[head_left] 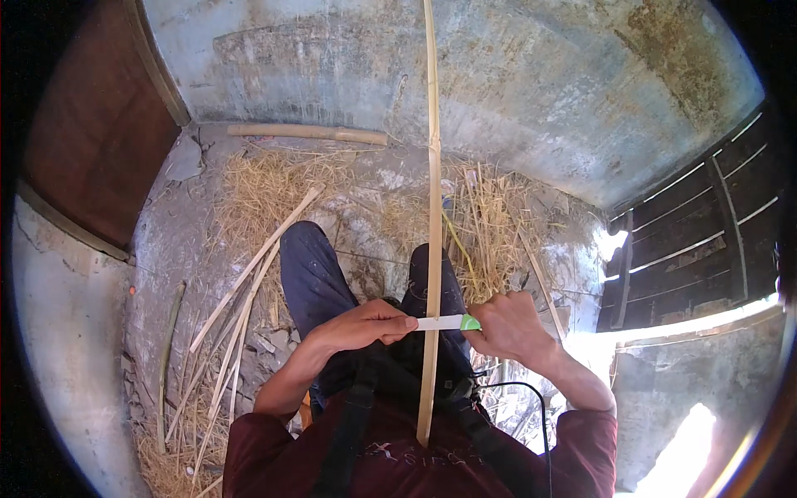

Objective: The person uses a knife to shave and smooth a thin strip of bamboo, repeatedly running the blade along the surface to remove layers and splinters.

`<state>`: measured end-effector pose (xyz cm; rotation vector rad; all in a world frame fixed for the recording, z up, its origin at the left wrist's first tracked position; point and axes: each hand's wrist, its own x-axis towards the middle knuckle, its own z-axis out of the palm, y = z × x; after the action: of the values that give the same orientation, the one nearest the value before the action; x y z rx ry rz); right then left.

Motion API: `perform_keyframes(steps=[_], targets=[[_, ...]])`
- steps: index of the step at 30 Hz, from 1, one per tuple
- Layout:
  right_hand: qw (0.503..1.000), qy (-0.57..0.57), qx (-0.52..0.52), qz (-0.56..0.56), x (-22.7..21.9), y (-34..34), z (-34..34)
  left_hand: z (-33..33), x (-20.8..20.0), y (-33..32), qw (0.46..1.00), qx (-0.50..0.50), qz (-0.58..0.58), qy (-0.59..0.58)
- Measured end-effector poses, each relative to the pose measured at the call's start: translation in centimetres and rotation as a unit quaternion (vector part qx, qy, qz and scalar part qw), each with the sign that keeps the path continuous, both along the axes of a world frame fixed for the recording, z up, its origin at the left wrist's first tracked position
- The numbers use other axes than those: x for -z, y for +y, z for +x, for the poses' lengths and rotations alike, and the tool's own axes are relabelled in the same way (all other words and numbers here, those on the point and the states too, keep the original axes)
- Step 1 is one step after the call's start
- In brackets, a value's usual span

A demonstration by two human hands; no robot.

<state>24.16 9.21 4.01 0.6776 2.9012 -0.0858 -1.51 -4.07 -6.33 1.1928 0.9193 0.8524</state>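
Observation:
A long pale bamboo strip point(435, 199) runs from against my chest, between my knees, up past the top of the view. Across it lies a knife point(444, 323) with a whitish blade and a bright green handle. My right hand point(508, 325) is closed round the handle, most of which is hidden in the fist. On the other side of the strip, my left hand point(365, 324) pinches the blade's tip end between thumb and fingers. The blade touches or passes just over the strip a little above my lap; which of the two, I cannot tell.
Split bamboo strips point(237, 332) lie on the floor at the left, near a greenish stick point(169, 365). Dry shavings point(274, 183) are heaped ahead, with more shavings point(498, 224) at the right. A bamboo pole point(307, 133) rests along the stained wall point(315, 66). A black cable point(540, 398) loops beside my right side.

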Motion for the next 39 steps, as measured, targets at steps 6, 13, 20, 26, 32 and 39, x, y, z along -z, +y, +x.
perform_keyframes(steps=[6, 13, 20, 26, 32, 39], targets=[[0.999, 0.027, -0.010, 0.017, 0.3, 0.1, 0.1, -0.1, -0.5, 0.2, 1.000, 0.000, 0.006, -0.006], [0.999, 0.033, -0.010, 0.027, 0.9, 0.4, 0.0, -0.1, -0.2, 0.4, 1.000, -0.006, -0.004, -0.007], [0.999, 0.034, 0.015, 0.030, 1.7, 0.8, -0.1, -0.3, 0.1, 1.1, 1.000, -0.023, 0.008, -0.015], [0.998, 0.047, 0.017, 0.029, 2.0, 2.3, -0.8, -1.0, 0.0, 2.4, 0.999, -0.036, 0.011, 0.015], [0.996, 0.074, 0.006, 0.046, 2.1, 3.7, -1.6, -2.1, 0.3, 4.0, 0.999, -0.033, 0.013, -0.006], [0.994, 0.093, -0.001, 0.056, 1.6, 5.7, -2.9, -2.9, -1.4, 5.8, 0.998, -0.047, -0.001, -0.043]])
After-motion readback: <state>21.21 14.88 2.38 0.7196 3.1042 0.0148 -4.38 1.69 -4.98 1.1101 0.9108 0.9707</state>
